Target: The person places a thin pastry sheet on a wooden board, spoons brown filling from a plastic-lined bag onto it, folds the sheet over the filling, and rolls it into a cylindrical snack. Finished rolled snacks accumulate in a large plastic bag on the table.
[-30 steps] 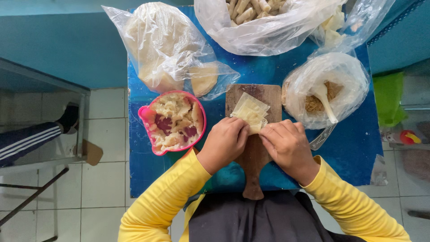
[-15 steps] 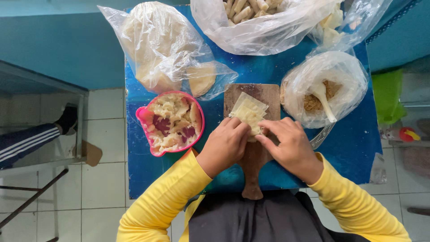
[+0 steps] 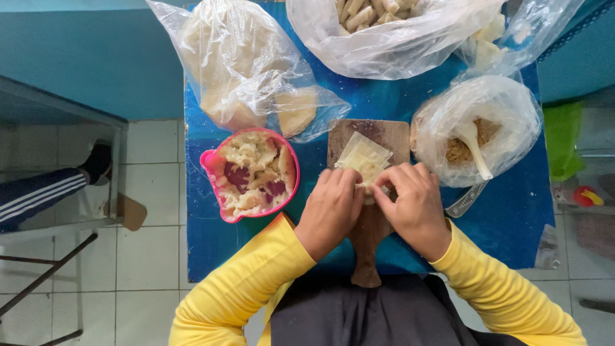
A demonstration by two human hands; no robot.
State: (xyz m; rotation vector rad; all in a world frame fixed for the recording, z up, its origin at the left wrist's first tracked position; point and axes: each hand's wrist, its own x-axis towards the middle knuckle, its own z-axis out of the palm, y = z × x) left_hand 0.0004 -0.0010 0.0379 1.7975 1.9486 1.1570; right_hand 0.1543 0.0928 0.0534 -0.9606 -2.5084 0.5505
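A pale square dough wrapper [image 3: 362, 158] lies on a wooden cutting board [image 3: 373, 132] in the middle of a small blue table [image 3: 512, 218]. My left hand [image 3: 330, 211] and my right hand [image 3: 413, 206] both pinch the wrapper's near corner, fingers curled over it. Yellow sleeves cover both arms. The filling under the fingers is hidden.
A pink bowl [image 3: 211, 168] of pale chunks stands left of the board. A clear bag with brown crumbs and a white spoon [image 3: 474, 148] sits at right. Bags of wrappers [image 3: 243, 64] and rolled pieces [image 3: 384, 32] lie at the back. Another person's leg [image 3: 45, 189] shows far left.
Both hands have drawn slightly closer together over the wrapper's near corner, folding it a little further up. Nothing else has moved.
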